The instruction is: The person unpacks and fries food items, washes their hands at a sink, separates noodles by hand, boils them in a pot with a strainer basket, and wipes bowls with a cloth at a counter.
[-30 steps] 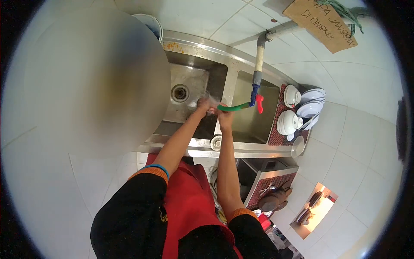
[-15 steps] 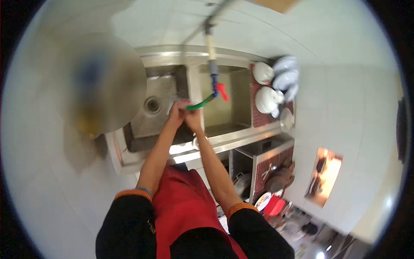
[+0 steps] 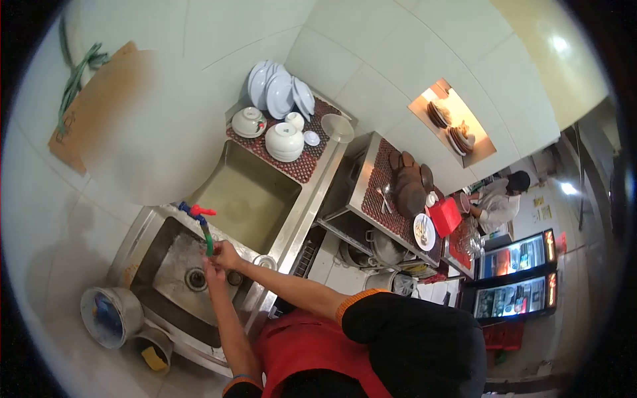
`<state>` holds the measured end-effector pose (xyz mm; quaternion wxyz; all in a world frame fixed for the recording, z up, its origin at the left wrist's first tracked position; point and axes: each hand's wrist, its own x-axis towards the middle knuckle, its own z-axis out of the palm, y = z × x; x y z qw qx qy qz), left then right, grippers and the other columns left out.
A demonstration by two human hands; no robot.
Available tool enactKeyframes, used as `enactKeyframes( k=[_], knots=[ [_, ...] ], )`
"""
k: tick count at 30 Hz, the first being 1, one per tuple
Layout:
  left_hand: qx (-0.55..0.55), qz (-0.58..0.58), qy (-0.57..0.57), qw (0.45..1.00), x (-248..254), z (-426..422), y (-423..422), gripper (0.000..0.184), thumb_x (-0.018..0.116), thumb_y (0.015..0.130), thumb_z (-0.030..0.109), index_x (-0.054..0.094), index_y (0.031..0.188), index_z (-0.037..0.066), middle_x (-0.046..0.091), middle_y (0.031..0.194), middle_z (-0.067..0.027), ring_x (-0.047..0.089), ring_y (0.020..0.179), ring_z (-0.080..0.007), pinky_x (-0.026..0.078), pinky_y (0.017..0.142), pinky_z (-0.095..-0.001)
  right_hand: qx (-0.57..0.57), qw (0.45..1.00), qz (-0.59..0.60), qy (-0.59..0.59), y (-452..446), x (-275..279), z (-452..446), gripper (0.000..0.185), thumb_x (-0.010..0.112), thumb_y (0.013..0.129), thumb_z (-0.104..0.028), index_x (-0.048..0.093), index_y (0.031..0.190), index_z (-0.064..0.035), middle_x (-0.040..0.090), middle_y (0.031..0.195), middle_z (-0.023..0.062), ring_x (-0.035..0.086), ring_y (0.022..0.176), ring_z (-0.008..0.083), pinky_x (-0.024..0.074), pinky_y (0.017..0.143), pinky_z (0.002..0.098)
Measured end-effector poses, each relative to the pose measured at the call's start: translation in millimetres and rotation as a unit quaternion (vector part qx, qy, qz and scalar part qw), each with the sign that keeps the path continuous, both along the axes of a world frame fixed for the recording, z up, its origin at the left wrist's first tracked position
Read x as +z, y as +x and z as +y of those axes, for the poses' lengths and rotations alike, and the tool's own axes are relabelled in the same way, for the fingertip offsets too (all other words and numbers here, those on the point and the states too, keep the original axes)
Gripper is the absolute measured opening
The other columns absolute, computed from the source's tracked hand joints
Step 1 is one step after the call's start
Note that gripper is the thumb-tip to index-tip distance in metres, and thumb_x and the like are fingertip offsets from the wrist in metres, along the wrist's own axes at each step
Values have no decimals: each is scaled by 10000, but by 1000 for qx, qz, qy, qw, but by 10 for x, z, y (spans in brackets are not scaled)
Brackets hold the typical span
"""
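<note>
Round swings the view to the right, and the steel sink (image 3: 310,192), nearly level half a second ago, now slants across the picture. Glowing at the far right, newly in frame, come the drinks fridges (image 3: 514,257), with a co-worker (image 3: 501,209) in pale clothing beyond the counter. Beside the sink's left end, two buckets (image 3: 133,308) now show clearly. Then the hands: the right hand (image 3: 227,256) has bent fingers at the hose's lower end, the left hand (image 3: 213,270) just beneath it, close together as before. Whether either is closed on something, I can't tell. And there's the green hose (image 3: 209,244), hanging from the red-levered tap (image 3: 192,211), its end over the basin with the drain (image 3: 195,279).
</note>
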<state>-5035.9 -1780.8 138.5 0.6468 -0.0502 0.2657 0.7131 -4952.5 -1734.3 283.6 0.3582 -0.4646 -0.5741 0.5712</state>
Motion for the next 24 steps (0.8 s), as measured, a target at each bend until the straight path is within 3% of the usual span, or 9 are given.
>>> enactKeyframes(
  k=[2, 4, 5, 7, 14, 16, 17, 21, 24],
  knots=[
    [-39, 8, -30, 999, -380, 104, -83, 310, 454, 1014, 241, 569, 1215, 34, 611, 1206, -106, 606, 1070, -199, 520, 885, -356, -2, 990, -10, -141, 56, -166, 57, 86, 688, 841, -70, 681, 875, 9, 672, 719, 38, 602, 680, 68, 521, 632, 263],
    [-179, -229, 310, 905, -488, 134, -195, 352, 452, 1014, 250, 553, 1254, 13, 614, 1217, -114, 607, 1082, -211, 515, 905, -358, -5, 989, 4, -149, 99, 15, 45, 77, 678, 826, -62, 653, 795, 4, 656, 689, 24, 612, 627, 89, 515, 594, 275],
    [-184, -225, 306, 907, -466, 116, -222, 352, 452, 1014, 250, 553, 1254, 13, 614, 1217, -114, 607, 1082, -211, 515, 905, -358, 9, 998, -21, -60, 117, -9, 47, 62, 682, 800, -49, 655, 781, 3, 662, 691, 31, 614, 621, 95, 513, 594, 280],
    [-95, 59, -23, 993, -99, 100, -221, 329, 447, 1013, 248, 575, 1186, -1, 636, 1133, -109, 621, 1031, -229, 518, 889, -367, -7, 998, -62, -32, 115, 38, 31, 45, 649, 693, 39, 649, 705, -4, 657, 664, 29, 588, 631, 89, 503, 611, 291],
    [-37, 24, -94, 995, 311, 246, -261, 265, 465, 945, 120, 579, 1135, -24, 629, 1036, -113, 619, 986, -262, 518, 900, -387, 16, 999, -2, -46, 118, 76, 7, 40, 669, 688, 22, 641, 702, -4, 641, 663, 37, 585, 639, 93, 496, 604, 292],
    [-57, -8, -190, 980, 174, 246, -267, 362, 471, 908, 87, 526, 1257, 15, 609, 1098, -141, 606, 1022, -272, 507, 928, -399, 3, 999, -21, -42, 69, 1, -4, 61, 667, 671, 36, 632, 693, -8, 630, 653, 31, 583, 639, 90, 492, 595, 289],
    [-61, 90, -13, 994, 67, 204, -218, 447, 497, 891, 96, 456, 1332, 41, 588, 1142, -152, 595, 1051, -279, 501, 940, -402, 3, 999, 16, -38, 70, -40, -14, 70, 681, 671, 24, 621, 681, -12, 621, 645, 25, 577, 633, 85, 487, 587, 283],
    [-12, 84, 15, 996, 89, 100, -214, 510, 513, 887, 108, 387, 1374, 26, 585, 1142, -148, 596, 1050, -277, 503, 934, -397, 1, 1000, 17, -22, 134, -29, 12, 160, 744, 685, -34, 587, 653, -29, 602, 634, 11, 549, 620, 74, 466, 569, 272],
    [-95, -149, 346, 921, -326, 51, -309, 330, 502, 905, 108, 547, 1208, -15, 607, 1127, -133, 599, 1056, -243, 511, 893, -358, 26, 1000, 11, -14, 63, -206, 26, 158, 748, 710, -63, 600, 670, -24, 598, 614, 24, 537, 600, 77, 465, 554, 286]
  ],
)
